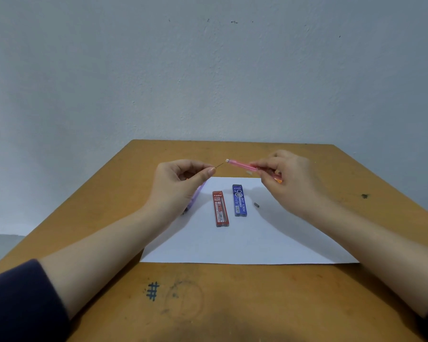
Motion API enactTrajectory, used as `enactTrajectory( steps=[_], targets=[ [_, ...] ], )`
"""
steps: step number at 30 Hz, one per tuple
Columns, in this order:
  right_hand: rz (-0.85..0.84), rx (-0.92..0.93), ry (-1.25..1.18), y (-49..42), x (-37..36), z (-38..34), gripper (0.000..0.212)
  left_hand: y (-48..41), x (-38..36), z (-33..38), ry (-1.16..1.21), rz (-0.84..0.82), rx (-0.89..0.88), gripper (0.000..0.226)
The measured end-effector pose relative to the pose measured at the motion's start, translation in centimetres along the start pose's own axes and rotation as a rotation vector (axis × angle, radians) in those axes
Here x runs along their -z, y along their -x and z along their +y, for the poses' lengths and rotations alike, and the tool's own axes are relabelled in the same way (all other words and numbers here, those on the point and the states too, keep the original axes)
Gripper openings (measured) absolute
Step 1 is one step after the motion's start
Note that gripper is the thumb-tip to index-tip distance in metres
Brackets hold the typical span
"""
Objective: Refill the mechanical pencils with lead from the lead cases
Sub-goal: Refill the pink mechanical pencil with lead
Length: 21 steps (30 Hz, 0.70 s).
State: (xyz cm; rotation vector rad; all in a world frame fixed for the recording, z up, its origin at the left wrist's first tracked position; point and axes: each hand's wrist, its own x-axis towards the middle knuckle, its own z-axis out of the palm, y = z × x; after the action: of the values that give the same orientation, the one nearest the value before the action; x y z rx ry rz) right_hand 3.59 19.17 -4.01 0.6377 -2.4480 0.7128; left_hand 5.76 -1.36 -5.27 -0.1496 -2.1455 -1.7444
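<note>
The left hand (181, 180) pinches a thin lead (220, 165), its tip just short of the pink pencil (240, 165) gripped by the right hand (290, 177) (red case (221, 209) and blue case (240, 200) lie below, between the hands)

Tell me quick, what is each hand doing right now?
Left hand: closed, pinching a thin pencil lead between its fingertips.
Right hand: closed, holding the pink mechanical pencil.

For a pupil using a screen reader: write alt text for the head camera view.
A left hand pinches a thin lead towards the pink mechanical pencil held by the right hand. Red and blue lead cases lie on white paper.
</note>
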Motion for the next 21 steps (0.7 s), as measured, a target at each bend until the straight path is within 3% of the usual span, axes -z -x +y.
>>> enactTrajectory(
  steps=[21],
  targets=[
    [0.18, 0.219, 0.051, -0.2, -1.1, 1.3, 0.024, 0.1, 0.1, 0.1, -0.033, -0.031, -0.008, 0.012]
  ],
)
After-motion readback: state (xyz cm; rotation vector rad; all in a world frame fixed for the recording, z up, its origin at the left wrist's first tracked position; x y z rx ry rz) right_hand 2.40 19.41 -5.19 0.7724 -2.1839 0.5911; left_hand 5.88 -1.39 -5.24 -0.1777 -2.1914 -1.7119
